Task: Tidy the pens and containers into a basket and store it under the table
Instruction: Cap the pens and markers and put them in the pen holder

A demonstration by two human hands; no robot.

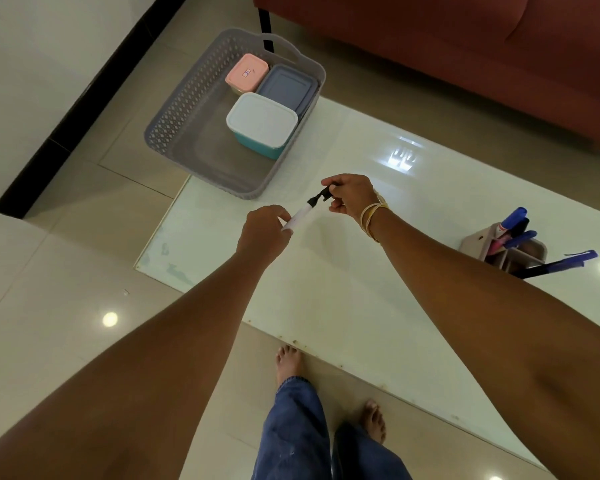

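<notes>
Above the white table (343,271), my left hand (264,233) grips the white barrel of a marker (302,213). My right hand (352,197) pinches the marker's black cap (325,193) at the tip end; cap and black tip touch or nearly touch. A grey lattice basket (174,123) sits on the table's far left corner, overhanging the edge. Inside it are a pink-lidded container (247,72), a grey-blue lidded container (288,86) and a teal container with a white lid (262,123). At the right stands a beige pen holder (478,242) with several blue pens (515,216).
A red sofa (465,46) runs along the far side of the table. Glossy tiled floor (49,271) lies to the left, with a black strip (66,116) along the wall. My bare feet and jeans (295,427) are at the table's near edge.
</notes>
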